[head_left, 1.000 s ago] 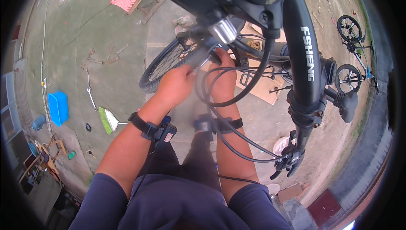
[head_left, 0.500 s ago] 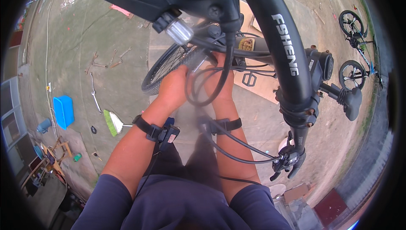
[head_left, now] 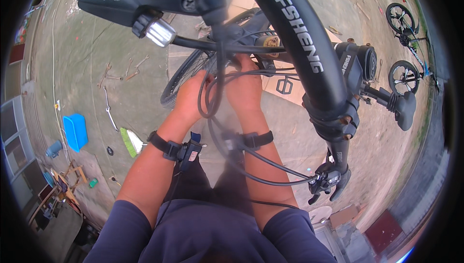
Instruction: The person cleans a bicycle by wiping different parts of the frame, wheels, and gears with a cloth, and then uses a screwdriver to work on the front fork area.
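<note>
A bicycle with a black handlebar [head_left: 299,36] fills the upper part of the view, its brake lever housing [head_left: 111,2] close to me. Below it, both of my hands are in by the front wheel [head_left: 181,82], beside the frame tube [head_left: 270,45]. My left hand [head_left: 192,94] is closed, fingers curled, at the tyre side of the wheel. My right hand [head_left: 245,86] is closed too, just right of it, fingertips against a dark part of the bicycle. Looping black cables [head_left: 212,94] cross in front of both hands, so what the fingers hold is hidden.
On the ground at left lie a wrench [head_left: 110,111], several other tools [head_left: 116,75], a green-bristled brush [head_left: 130,142] and a blue bin [head_left: 75,132]. Cardboard [head_left: 290,89] is under the bicycle. A second bicycle [head_left: 408,50] stands at far right by a wall.
The handlebar and brake lever housing have shifted left and slightly up in view. My hands stay by the front wheel, and the right hand now shows more of its back.
</note>
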Demonstrator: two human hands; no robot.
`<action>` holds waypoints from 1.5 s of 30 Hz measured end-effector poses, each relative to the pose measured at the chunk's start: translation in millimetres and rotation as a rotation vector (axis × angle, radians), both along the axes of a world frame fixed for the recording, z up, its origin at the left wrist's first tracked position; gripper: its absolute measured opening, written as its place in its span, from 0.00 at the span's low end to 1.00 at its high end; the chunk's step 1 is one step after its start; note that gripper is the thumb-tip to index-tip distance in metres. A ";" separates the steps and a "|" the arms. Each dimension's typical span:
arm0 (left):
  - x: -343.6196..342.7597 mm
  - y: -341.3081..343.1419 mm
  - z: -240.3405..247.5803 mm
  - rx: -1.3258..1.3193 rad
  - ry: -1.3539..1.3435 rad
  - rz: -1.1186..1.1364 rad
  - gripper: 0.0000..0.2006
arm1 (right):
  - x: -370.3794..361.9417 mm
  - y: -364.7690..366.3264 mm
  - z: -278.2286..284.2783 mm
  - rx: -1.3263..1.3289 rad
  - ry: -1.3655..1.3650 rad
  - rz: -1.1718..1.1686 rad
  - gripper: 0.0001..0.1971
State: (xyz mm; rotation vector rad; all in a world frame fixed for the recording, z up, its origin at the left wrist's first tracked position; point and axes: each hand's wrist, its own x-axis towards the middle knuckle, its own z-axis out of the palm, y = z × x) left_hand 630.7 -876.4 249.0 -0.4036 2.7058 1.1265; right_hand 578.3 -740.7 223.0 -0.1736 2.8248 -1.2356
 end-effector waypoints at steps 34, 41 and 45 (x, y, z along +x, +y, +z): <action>-3.5 -1.7 -26.0 0.380 -0.180 0.197 0.10 | 0.5 6.1 16.9 -0.069 -0.130 0.048 0.23; -2.4 -1.1 -31.9 0.260 -0.013 0.117 0.10 | 3.3 6.1 14.1 -0.128 -0.141 0.026 0.23; -2.3 -1.2 -32.8 0.284 -0.054 0.140 0.10 | 2.4 6.6 14.6 -0.138 -0.150 0.027 0.23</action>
